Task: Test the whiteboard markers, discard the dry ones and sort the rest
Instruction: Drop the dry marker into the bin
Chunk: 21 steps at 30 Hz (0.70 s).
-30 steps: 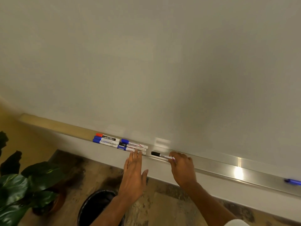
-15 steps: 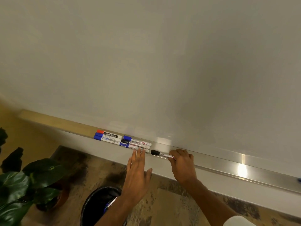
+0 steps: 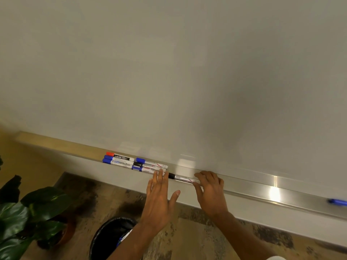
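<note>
Several capped markers [image 3: 131, 162] with red, blue and black caps lie bunched on the metal tray [image 3: 244, 186] under the whiteboard [image 3: 169, 72]. A black-capped marker [image 3: 178, 177] lies just right of them on the tray. My right hand [image 3: 211, 192] pinches its right end with curled fingers. My left hand [image 3: 159, 197] is flat with straight fingers, its fingertips touching the right ends of the bunched markers beside the black cap. A lone blue marker [image 3: 338, 202] lies far right on the tray.
A black-lined waste bin [image 3: 105, 239] stands on the floor below my left arm with a blue marker [image 3: 123, 239] inside. A potted plant [image 3: 32, 218] fills the lower left corner. The floor is mottled brown.
The black-capped marker has slid left along the tray with my right hand, closing up to the bunch. My left hand stays at the bunch's right ends. The view shifted a little.
</note>
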{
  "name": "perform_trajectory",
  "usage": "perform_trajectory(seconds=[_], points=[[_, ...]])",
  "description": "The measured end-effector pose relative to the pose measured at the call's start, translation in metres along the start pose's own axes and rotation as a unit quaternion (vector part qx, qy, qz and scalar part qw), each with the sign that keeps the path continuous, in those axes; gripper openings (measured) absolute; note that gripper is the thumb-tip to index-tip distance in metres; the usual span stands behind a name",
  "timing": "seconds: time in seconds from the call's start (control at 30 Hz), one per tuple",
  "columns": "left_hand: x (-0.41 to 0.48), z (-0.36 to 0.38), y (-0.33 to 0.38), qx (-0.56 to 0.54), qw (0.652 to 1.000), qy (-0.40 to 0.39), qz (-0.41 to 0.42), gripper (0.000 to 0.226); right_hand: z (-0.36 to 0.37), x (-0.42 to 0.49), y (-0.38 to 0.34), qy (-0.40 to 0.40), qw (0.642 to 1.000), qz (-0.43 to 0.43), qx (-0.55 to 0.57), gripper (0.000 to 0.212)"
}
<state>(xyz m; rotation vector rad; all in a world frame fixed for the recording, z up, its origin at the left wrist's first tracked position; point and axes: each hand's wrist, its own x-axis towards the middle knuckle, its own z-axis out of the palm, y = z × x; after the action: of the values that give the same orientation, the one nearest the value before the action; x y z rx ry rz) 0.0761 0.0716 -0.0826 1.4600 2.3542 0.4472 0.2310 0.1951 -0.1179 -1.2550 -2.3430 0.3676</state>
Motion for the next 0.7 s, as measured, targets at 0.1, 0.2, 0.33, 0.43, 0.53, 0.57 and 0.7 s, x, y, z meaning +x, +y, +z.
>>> perform_trajectory(seconds=[0.1, 0.2, 0.33, 0.43, 0.53, 0.57, 0.7], points=[[-0.001, 0.002, 0.018, 0.003, 1.000, -0.006, 0.013, 0.096, -0.018, -0.011, 0.009, 0.028, 1.000, -0.003, 0.003, 0.032], [-0.002, 0.006, 0.040, 0.018, 0.999, -0.016, 0.030, 0.094, -0.038, -0.022, 0.023, 0.051, 0.999, 0.006, -0.005, 0.030], [-0.008, 0.011, 0.083, 0.014, 0.998, -0.030, 0.055, 0.093, -0.068, -0.036, 0.047, 0.073, 0.997, 0.003, -0.023, 0.032], [-0.011, 0.018, 0.115, 0.003, 0.997, -0.031, 0.076, 0.097, -0.092, -0.046, 0.066, 0.074, 0.996, 0.015, -0.037, 0.038], [-0.012, 0.028, 0.145, 0.019, 0.995, -0.038, 0.094, 0.098, -0.115, -0.055, 0.088, 0.071, 0.996, 0.035, -0.043, 0.044], [-0.012, 0.032, 0.156, 0.022, 0.994, -0.039, 0.101, 0.098, -0.122, -0.059, 0.097, 0.071, 0.996, 0.041, -0.046, 0.045], [-0.013, 0.049, 0.197, 0.024, 0.991, -0.043, 0.122, 0.094, -0.150, -0.073, 0.133, 0.076, 0.993, 0.066, -0.062, 0.048]])
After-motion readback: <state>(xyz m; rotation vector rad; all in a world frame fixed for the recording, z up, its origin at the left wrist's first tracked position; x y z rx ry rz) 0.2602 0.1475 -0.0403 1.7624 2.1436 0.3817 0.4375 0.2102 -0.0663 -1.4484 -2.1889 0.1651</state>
